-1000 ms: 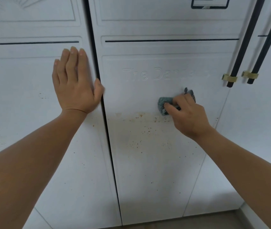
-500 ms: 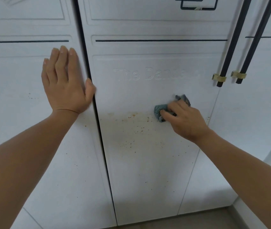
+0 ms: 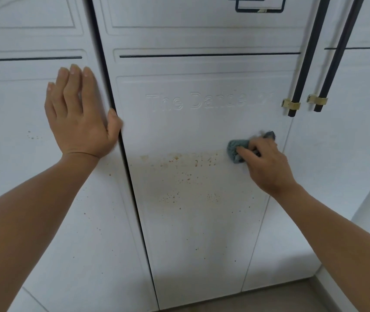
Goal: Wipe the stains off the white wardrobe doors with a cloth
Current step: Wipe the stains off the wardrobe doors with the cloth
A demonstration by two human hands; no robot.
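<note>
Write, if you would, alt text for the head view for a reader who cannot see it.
A person's right hand presses a grey-green cloth against the middle white wardrobe door, at the right end of a band of brown speckled stains. The left hand lies flat on the neighbouring door.

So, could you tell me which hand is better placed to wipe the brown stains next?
The right hand: it grips the cloth against the middle door, beside the band of brown stains. The left hand lies flat on the neighbouring door, holding nothing.
</note>
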